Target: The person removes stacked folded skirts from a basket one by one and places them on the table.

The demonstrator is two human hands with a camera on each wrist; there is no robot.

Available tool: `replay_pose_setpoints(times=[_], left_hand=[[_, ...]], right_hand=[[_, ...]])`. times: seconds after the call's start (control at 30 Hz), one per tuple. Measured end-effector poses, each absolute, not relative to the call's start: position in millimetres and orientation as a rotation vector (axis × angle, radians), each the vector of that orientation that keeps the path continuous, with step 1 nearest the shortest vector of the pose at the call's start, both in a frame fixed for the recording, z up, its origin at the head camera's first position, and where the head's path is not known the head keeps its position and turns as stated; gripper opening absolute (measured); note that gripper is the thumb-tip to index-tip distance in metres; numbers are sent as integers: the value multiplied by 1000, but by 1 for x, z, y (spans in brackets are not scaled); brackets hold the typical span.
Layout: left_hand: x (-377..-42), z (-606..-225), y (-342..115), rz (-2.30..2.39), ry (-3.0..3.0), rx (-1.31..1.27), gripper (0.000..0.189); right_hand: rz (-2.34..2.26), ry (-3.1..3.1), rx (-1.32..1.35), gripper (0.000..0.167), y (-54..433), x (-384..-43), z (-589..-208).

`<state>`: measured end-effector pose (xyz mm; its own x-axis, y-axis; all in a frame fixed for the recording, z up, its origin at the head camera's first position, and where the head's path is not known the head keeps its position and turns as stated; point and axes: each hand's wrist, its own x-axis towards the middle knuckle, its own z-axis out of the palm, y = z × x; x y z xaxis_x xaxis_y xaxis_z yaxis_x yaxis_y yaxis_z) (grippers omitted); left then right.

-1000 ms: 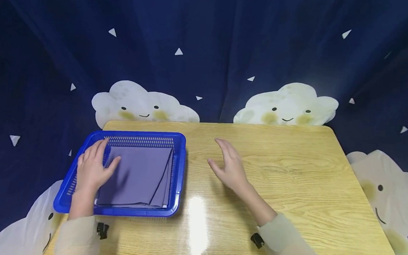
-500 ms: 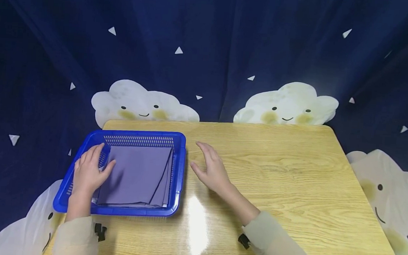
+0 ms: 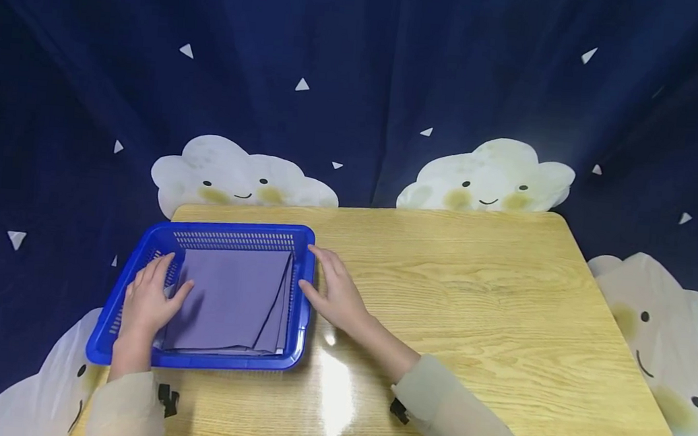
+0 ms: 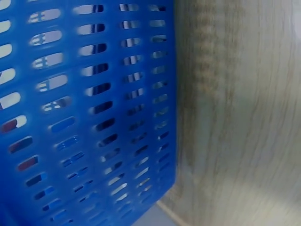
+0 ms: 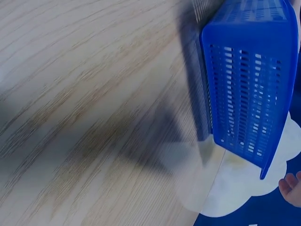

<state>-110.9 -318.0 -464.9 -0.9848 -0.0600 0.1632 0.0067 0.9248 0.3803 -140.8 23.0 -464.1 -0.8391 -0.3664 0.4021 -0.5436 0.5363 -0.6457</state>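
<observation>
A blue plastic basket (image 3: pixel 296 344) with slotted walls stands on the left of the table in the head view. Folded purple, cloth-like sheets (image 3: pixel 224 297) lie flat inside it, with pale edges showing along the front. Over the basket's left side is my left hand (image 3: pixel 147 302), its fingers spread and relaxed. My right hand (image 3: pixel 337 297) has its fingertips right at the basket's right rim, thumb apart from the fingers. The left wrist view holds only the slotted basket wall (image 4: pixel 80 110) and tabletop. Fingertips of the right hand (image 5: pixel 292 188) peek in at the right wrist view's edge.
The basket rests on a light wooden table (image 3: pixel 470 307) with a rounded far corner. Behind and beside it hangs a dark blue curtain (image 3: pixel 348 56) with smiling clouds and white triangles. Light reflects off the tabletop in front of the right hand.
My right hand has moved left across the table to the basket's right rim. My left hand has shifted slightly toward me and to the left. The basket and sheets stay put.
</observation>
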Motion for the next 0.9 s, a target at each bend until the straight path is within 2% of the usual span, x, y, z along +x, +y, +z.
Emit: replay_pose_setpoints(times=[0.63, 0.9], left_hand=[[-108, -480, -328, -679, -3067, 102, 77], [-114, -489, -329, -819, -3079, 109, 83]], right_hand=[[1348, -2657, 815, 62, -25, -133, -463], [1426, -2684, 728, 60, -44, -133, -462]])
